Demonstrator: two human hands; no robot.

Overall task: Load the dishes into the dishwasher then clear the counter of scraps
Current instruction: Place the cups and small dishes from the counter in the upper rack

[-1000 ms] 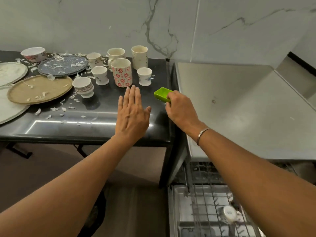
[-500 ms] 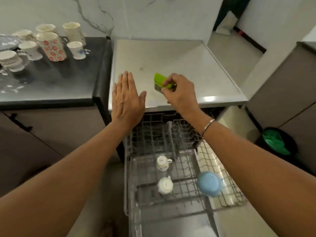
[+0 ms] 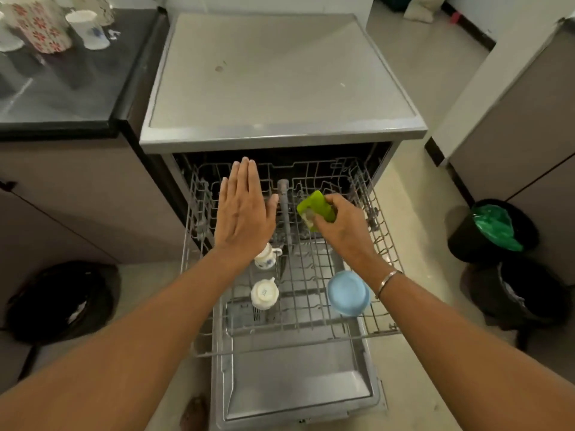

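R hand (image 3: pixel 342 227) grips a small green dish (image 3: pixel 312 205), tilted, over the back-right of the pulled-out dishwasher rack (image 3: pixel 378 219); whether it touches the wires, can't tell. L hand (image 3: pixel 242 213) is flat, fingers straight, holding nothing, just left of the dish.

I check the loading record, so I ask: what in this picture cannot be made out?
Head view:
- green dish: the right hand covers its lower part.
- patterned cup in the rack: partly hidden behind the wrist of the left hand.
- floral mug: cut off by the top edge.
- dishwasher interior behind the rack: too dark.
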